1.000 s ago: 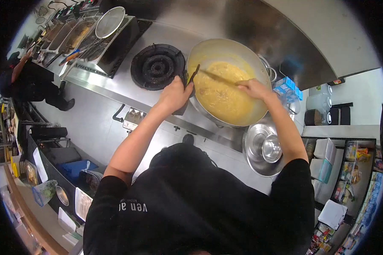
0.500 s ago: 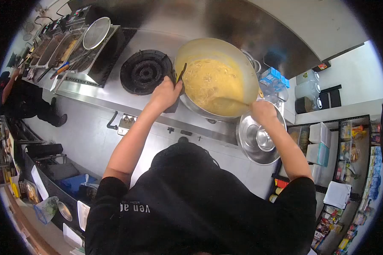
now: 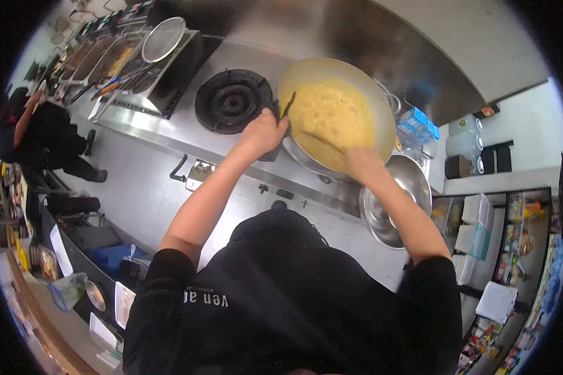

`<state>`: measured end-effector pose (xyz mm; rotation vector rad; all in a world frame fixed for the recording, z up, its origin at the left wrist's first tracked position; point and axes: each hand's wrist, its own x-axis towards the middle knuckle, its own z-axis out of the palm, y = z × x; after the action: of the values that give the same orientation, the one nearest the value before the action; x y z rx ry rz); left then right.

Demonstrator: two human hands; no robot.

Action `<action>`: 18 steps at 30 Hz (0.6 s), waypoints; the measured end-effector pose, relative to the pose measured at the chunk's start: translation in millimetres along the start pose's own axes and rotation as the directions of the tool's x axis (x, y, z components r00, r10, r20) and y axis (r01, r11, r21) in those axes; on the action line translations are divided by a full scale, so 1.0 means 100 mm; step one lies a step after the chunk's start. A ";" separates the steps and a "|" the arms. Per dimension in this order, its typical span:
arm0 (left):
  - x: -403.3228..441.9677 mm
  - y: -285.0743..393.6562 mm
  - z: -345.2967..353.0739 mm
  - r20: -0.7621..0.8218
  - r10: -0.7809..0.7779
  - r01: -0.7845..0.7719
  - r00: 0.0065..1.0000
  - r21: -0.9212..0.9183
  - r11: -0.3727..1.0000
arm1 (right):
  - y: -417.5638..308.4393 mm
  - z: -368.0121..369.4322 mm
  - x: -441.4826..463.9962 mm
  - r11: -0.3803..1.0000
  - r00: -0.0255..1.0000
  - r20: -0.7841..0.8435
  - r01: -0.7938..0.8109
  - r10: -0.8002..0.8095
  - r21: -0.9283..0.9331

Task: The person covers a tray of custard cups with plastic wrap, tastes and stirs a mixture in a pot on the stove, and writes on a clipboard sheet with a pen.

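Note:
A large wide pan holds a yellow, soupy food with pale shreds in it. At the pan's left edge my left hand is closed round a dark handle or grip, whose black tip sticks up above the fingers. My right hand, a little blurred, is wrapped round the end of a long stirring tool at the pan's lower right rim. The tool's far end dips into the yellow food.
Left of the pan is a black burner. Steel bowls stand at the right, below blue cartons. A strainer rests over fryers at the upper left. Another person stands at the far left.
My right hand and the stirring tool have swept from the pan's right side down to its lower right rim, then slightly left. My left hand keeps its hold at the left edge.

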<state>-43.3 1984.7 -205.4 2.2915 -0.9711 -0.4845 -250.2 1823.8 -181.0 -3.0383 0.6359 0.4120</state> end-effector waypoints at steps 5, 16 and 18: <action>-0.05 0.10 -0.13 0.079 -0.059 0.059 0.995 0.001 0.998 | 0.60 -0.06 -0.14 0.963 0.974 0.064 -0.204 0.218 -0.175; -0.14 0.06 -0.07 0.001 -0.040 0.040 0.999 -0.223 0.974 | 0.67 0.44 0.20 0.946 0.941 -0.191 0.235 -0.279 -0.224; -0.10 -0.02 0.05 -0.058 -0.007 -0.008 0.998 -0.262 0.965 | 0.54 -0.02 -0.05 0.994 0.999 0.023 0.044 -0.042 -0.098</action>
<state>-51.7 1991.7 -209.7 2.0558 -0.8258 -0.5103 -275.6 1776.0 -175.9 -3.1294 0.5651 0.4874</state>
